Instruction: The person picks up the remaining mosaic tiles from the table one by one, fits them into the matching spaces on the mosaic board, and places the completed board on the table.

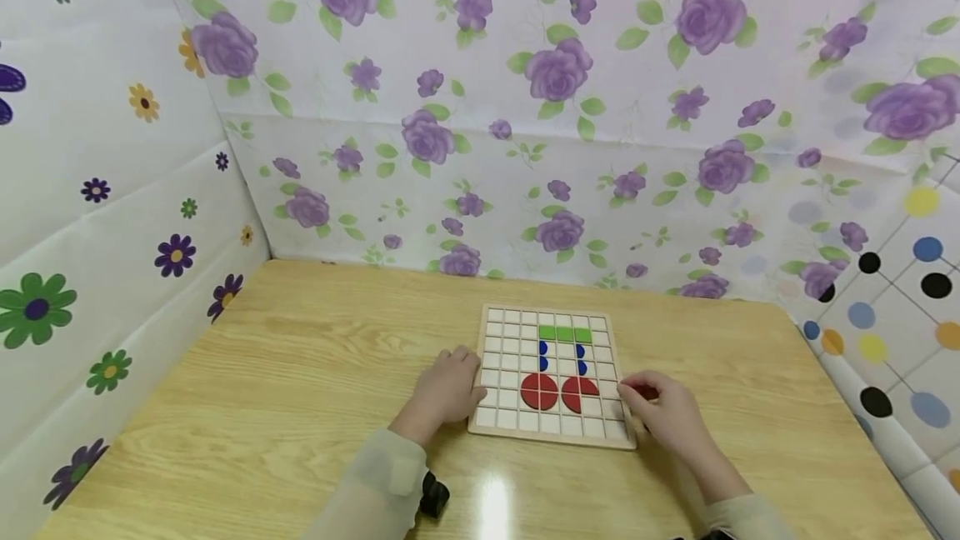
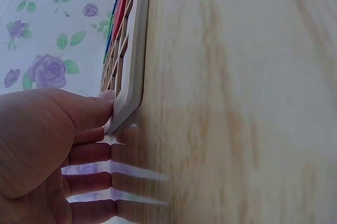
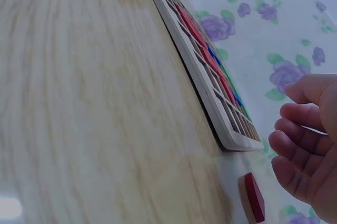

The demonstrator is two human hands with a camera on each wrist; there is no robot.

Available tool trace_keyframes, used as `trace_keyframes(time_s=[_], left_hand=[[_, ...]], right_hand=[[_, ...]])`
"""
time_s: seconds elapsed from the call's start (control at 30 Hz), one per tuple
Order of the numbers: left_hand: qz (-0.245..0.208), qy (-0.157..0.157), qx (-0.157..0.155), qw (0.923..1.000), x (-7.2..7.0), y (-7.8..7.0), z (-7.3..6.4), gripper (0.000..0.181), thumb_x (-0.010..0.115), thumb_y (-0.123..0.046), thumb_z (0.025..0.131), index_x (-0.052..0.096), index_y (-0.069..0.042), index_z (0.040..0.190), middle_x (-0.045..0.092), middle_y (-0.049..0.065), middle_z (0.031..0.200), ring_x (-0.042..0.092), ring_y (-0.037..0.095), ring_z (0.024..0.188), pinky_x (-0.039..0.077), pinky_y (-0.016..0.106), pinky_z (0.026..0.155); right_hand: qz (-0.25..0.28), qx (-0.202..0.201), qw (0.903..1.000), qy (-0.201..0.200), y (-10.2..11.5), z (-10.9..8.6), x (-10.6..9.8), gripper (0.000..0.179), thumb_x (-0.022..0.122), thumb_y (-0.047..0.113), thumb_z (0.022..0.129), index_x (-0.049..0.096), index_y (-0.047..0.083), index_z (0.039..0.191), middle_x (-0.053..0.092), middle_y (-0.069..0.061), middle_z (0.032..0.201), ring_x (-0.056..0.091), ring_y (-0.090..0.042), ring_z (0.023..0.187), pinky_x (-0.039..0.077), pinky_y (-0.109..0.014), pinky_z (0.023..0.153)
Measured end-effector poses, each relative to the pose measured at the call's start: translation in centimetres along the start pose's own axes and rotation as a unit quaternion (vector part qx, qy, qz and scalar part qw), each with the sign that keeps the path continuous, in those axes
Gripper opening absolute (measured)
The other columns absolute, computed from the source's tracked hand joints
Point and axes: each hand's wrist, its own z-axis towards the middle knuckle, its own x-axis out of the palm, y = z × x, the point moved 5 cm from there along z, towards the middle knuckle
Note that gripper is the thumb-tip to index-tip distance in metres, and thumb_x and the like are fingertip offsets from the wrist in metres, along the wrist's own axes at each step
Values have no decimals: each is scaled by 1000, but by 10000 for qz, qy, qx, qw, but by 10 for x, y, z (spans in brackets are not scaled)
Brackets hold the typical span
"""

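A wooden grid board lies on the table with flat coloured pieces in its cells. They form a green bar, two columns of blue half-discs, a full red circle and a three-quarter red circle. My left hand rests at the board's left edge, thumb on the rim, other fingers reaching down beside it. Off the right edge, my right hand hovers with loosely bent fingers. Below those fingers and apart from them, a loose red piece lies on the table near the board's corner.
The light wooden table extends around the board. Behind it hangs a sheet printed with purple roses; patterned sheets also stand at the left and right. A black device is strapped at my left wrist.
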Motion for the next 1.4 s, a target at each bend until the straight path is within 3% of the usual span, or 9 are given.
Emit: trace_keyframes(time_s=[0.47,0.83,1.1,1.4], left_hand=[[-10,-23,-8,10000,3,-2,-1,48,59,-35,93,53,-7,131,49,8,135,48,27,117,51,43,88],[-27,-11,-57,10000,2,-5,1,49,60,-35,92,52,-7,132,49,9,136,47,28,119,51,43,88],[35,30,-64,10000,0,-4,0,49,60,-35,92,53,-6,131,49,9,136,47,29,119,50,42,90],[79,48,-64,9999,1,-2,2,49,59,-35,92,52,-6,131,49,9,135,47,28,119,50,42,90]], right_hand=[[-430,-90,9989,167,-11,-4,-26,30,60,34,93,70,8,106,69,-3,97,61,-16,90,48,-25,70],[-600,-74,9973,427,-23,-4,-37,38,52,39,96,68,7,109,68,-5,100,58,-14,87,48,-28,69],[-669,-105,9946,790,-30,-8,-35,28,65,27,90,69,5,105,69,-2,90,58,-8,79,47,-23,66],[-960,-299,9866,1286,-33,-14,-27,39,78,29,76,68,2,102,64,-1,85,53,-8,73,45,-22,62]])
